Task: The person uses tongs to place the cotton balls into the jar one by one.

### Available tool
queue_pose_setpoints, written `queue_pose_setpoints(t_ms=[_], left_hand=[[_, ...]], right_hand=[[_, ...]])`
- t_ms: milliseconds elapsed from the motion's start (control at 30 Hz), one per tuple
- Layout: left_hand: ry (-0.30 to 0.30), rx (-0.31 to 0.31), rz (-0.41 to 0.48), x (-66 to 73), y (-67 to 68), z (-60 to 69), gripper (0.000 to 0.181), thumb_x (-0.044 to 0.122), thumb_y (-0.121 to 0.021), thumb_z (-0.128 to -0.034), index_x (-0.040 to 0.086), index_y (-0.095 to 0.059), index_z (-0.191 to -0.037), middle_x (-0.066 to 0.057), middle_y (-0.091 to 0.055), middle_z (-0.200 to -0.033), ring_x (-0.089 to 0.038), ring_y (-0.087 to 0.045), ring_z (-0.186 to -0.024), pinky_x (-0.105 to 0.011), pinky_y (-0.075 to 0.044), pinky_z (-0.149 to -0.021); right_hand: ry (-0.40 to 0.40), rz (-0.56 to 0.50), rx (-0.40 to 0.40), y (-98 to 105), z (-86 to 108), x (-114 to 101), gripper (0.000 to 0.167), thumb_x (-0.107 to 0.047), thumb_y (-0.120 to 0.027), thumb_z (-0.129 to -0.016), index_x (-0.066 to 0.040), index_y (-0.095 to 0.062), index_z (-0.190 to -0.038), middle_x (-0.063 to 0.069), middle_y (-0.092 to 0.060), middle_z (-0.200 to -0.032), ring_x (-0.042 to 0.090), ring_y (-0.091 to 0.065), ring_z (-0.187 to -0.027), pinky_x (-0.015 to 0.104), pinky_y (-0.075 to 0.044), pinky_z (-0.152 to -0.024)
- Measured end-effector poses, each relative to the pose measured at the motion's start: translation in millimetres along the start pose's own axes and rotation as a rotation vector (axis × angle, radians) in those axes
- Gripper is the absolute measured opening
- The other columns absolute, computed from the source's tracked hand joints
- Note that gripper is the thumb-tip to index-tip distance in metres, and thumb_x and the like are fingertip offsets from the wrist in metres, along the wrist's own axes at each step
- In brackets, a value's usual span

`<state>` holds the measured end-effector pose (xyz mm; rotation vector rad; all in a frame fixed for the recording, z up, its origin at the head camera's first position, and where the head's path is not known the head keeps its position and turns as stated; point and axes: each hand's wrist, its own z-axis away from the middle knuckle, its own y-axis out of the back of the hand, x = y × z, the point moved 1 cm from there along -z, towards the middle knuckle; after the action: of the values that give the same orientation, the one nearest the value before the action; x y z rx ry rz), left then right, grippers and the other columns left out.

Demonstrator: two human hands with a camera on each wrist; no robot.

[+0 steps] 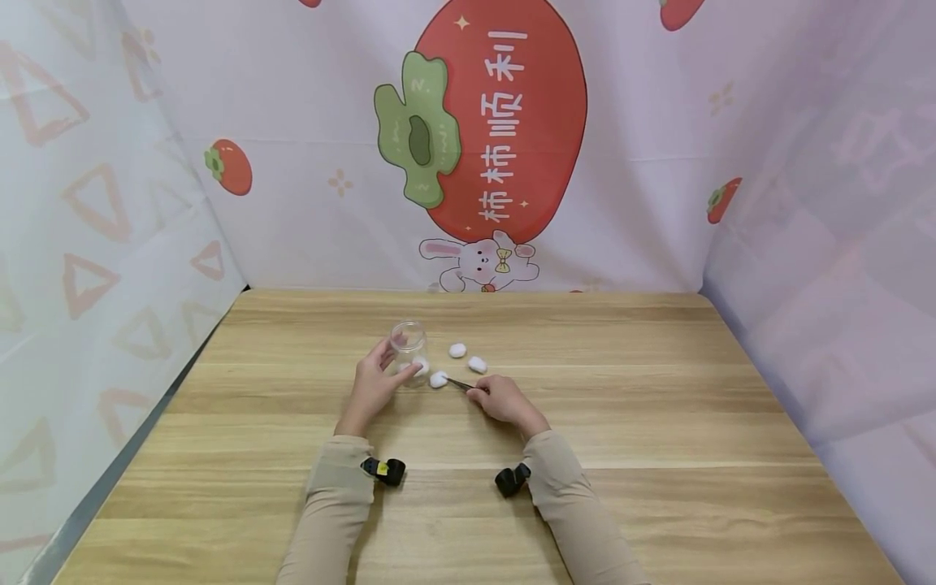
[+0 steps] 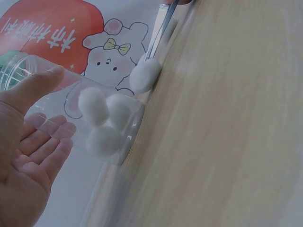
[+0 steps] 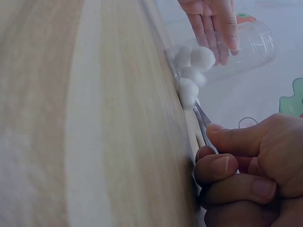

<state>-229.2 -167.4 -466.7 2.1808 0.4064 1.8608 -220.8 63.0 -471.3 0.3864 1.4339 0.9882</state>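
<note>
My left hand (image 1: 374, 382) holds a clear jar (image 1: 409, 344) that stands upright on the table, thumb on the near side and fingers at the far side. Inside its bottom lie three white cotton balls (image 2: 105, 141), seen through the wall in the left wrist view. My right hand (image 1: 504, 398) pinches metal tweezers (image 1: 461, 384) between thumb and curled fingers. Their tips touch a cotton ball (image 1: 438, 379) on the table just right of the jar; whether they clamp it is hard to tell.
Two more cotton balls, one farther back (image 1: 457, 350) and one to its right (image 1: 478, 365), rest on the wooden table (image 1: 658, 422). Printed fabric (image 1: 307, 219) walls off the back and both sides. A black camera is strapped at each wrist.
</note>
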Motion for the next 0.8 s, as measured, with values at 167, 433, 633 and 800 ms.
queue_pose_setpoints(t_ms=[167,433,633,800], left_hand=[[-0.002,-0.002,0.002,0.3,-0.7,-0.2,0.071,0.016,-0.078,-0.0810,-0.001,-0.044,-0.141,-0.020,-0.053,-0.141,-0.033,-0.050,-0.134,-0.035,-0.041,-0.118],[0.002,0.006,0.009,0.3,-1.1,0.7,0.070,0.015,-0.078,-0.0805,0.000,-0.045,-0.140,-0.020,-0.054,-0.141,-0.033,-0.051,-0.133,-0.035,-0.041,-0.118],[-0.009,0.017,-0.001,0.4,-1.7,0.4,0.071,0.015,-0.079,-0.0791,-0.002,-0.046,-0.139,-0.022,-0.054,-0.140,-0.036,-0.052,-0.132,-0.037,-0.043,-0.116],[-0.009,0.018,-0.011,0.3,-1.7,0.5,0.071,0.015,-0.079,-0.0793,-0.002,-0.045,-0.139,-0.022,-0.054,-0.140,-0.036,-0.052,-0.132,-0.038,-0.043,-0.116]], right_hand=[[-0.008,0.001,0.003,0.8,-1.0,2.0,0.024,-0.020,-0.057,-0.097,-0.007,-0.068,-0.080,-0.001,-0.045,-0.065,0.013,-0.041,-0.060,0.018,-0.031,-0.053],[0.005,-0.011,0.013,3.9,0.4,1.4,0.023,-0.021,-0.058,-0.096,-0.005,-0.069,-0.082,0.001,-0.049,-0.068,0.013,-0.043,-0.063,0.018,-0.033,-0.054],[-0.021,-0.034,0.015,8.8,1.4,0.9,0.024,-0.023,-0.057,-0.097,-0.006,-0.070,-0.086,0.001,-0.050,-0.070,0.013,-0.043,-0.063,0.018,-0.034,-0.054],[-0.031,-0.058,0.012,15.5,4.2,-1.3,0.026,-0.023,-0.055,-0.098,-0.005,-0.069,-0.087,0.000,-0.046,-0.067,0.013,-0.041,-0.062,0.018,-0.033,-0.053]])
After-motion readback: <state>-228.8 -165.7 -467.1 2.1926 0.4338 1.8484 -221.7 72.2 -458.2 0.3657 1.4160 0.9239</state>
